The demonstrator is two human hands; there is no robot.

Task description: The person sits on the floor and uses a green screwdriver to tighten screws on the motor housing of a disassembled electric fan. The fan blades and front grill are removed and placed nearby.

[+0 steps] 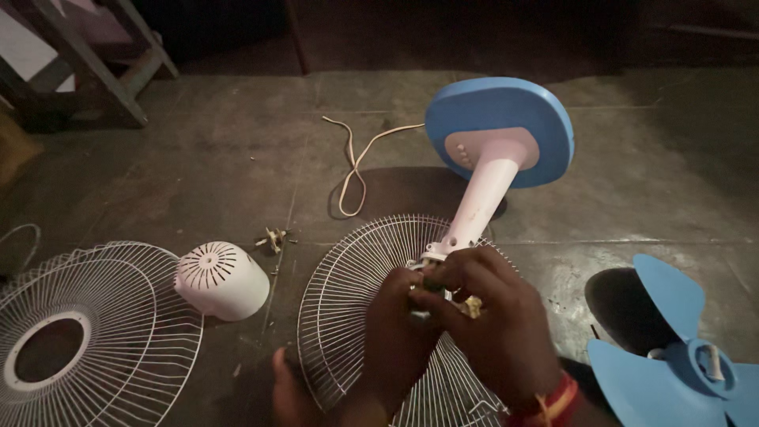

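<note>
So the count: two white wire fan guards, one blue fan blade (672,348), one white vented motor cover (221,279), one table fan stand, and one little cluster of metal screws or fittings (273,238).

The fan stand (482,198) is the landmark here. It's lying tipped over on the concrete floor (198,158), long axis running from its round blue base (506,119) at the far end down toward the person, with the white neck pointing at the hands. A white power cord (356,162) snakes off to the left of the base.

The near wire guard (356,300) sits under the neck's lower end. Left hand (395,332) and right hand (498,332) are both pinched tight on the small motor part (431,285) at that end, fingers curled round it. Can't make out much of the part itself.

The second guard (95,332) lies well left of the stand, with the motor cover open side down just beside it. The screws are between the cover and the stand. The blade is off to the stand's right.
</note>
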